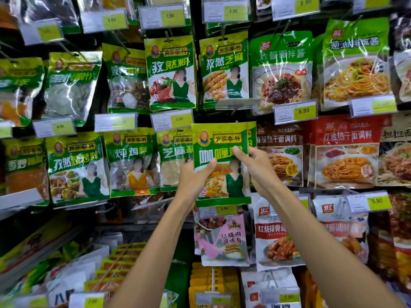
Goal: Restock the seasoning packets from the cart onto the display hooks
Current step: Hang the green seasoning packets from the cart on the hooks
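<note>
A green seasoning packet point(222, 141) is held upright against the display's middle row, in front of a like packet point(252, 134) hanging behind it. Its left edge is pinched by the left hand point(195, 176), thumb on the front. Its right edge is gripped by the right hand point(255, 166). Just below, a price tag point(219, 211) is seen, with a pink packet point(222, 238) under that.
</note>
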